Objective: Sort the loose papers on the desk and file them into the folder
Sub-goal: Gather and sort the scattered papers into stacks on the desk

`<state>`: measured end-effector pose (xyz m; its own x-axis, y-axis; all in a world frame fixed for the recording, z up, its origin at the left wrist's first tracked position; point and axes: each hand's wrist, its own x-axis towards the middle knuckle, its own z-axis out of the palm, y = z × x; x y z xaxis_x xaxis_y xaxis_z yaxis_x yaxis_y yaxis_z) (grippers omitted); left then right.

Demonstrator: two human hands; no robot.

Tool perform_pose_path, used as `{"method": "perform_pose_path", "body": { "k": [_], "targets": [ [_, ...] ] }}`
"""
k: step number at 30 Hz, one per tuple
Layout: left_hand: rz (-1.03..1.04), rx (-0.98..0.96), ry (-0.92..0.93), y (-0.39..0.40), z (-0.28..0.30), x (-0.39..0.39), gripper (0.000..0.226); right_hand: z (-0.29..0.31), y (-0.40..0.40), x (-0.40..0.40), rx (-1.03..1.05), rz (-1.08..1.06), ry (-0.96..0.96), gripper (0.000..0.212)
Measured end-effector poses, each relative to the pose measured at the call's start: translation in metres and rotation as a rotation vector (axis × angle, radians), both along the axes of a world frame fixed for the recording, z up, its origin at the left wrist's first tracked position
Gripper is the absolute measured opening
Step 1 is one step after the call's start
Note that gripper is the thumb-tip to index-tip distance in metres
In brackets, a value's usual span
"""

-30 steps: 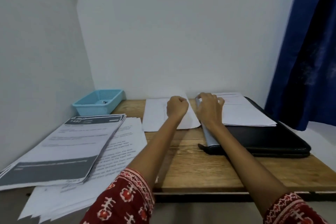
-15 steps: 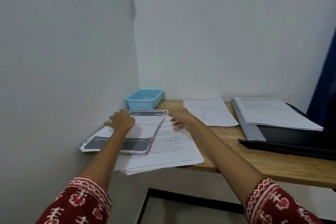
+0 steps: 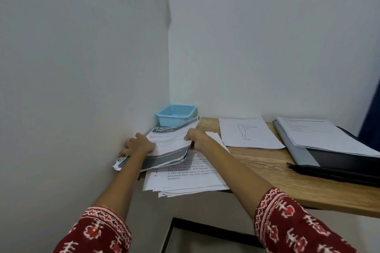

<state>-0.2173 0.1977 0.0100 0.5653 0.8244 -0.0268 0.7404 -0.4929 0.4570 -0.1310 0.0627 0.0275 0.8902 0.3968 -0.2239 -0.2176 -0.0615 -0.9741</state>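
A bundle of grey-banded printed sheets [image 3: 168, 146] is bowed upward at the desk's left end, over a stack of white text pages [image 3: 185, 178]. My left hand [image 3: 139, 146] grips the bundle's left side near the wall. My right hand [image 3: 196, 136] grips its right edge. A single sheet with a line drawing of a figure [image 3: 246, 132] lies flat on the desk. To the right lies the open black folder [image 3: 337, 162] with white sheets [image 3: 320, 134] on top of it.
A small blue plastic basket [image 3: 174, 115] stands in the back left corner against the walls. The wooden desk [image 3: 267, 166] has its front edge close to me, and the white stack overhangs its left end. A dark blue curtain [image 3: 372, 115] hangs at far right.
Both hands left the folder and the sheet beside it, moved left to the grey-banded bundle, took hold of it and bent it upward. My view swung left.
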Motion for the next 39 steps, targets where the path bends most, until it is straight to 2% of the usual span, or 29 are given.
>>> {"method": "perform_pose_path", "body": {
  "k": [3,7,11,14,17,20,23,27,30,35,39],
  "targets": [
    [0.044,-0.110,-0.211,0.009,0.005,0.005,0.070,0.028,-0.025,0.009,-0.092,-0.007,-0.131,0.036],
    [0.005,-0.328,-0.560,-0.007,0.029,0.010,0.059,0.062,-0.067,0.015,-0.136,0.035,-0.234,0.038],
    [-0.117,-0.537,-0.686,-0.028,0.058,0.018,0.075,0.087,-0.100,0.019,0.008,0.105,-0.420,0.044],
    [-0.284,-0.599,-0.945,-0.054,0.081,0.023,0.053,0.097,-0.121,0.023,0.120,0.039,-0.535,0.038],
    [-0.406,-0.513,-1.184,-0.082,0.102,0.026,0.032,0.096,-0.135,0.022,0.076,-0.020,-0.660,0.036],
    [-0.456,-0.499,-1.191,-0.099,0.108,0.033,0.028,0.088,-0.145,0.023,0.100,-0.062,-0.643,0.036],
    [-0.495,-0.489,-1.197,-0.105,0.103,0.032,0.036,0.079,-0.152,0.028,0.244,-0.127,-0.579,0.038],
    [-0.514,-0.505,-1.154,-0.100,0.093,0.031,0.035,0.072,-0.156,0.030,0.368,-0.150,-0.534,0.030],
    [-0.510,-0.489,-1.110,-0.102,0.091,0.030,0.044,0.075,-0.148,0.020,0.363,-0.160,-0.541,0.022],
    [-0.533,-0.481,-1.184,-0.108,0.108,0.026,0.028,0.092,-0.146,0.017,0.400,-0.195,-0.571,0.025],
    [-0.481,-0.557,-1.131,-0.111,0.067,0.030,0.036,0.057,-0.144,0.024,0.318,-0.174,-0.476,0.035]
  ]
}}
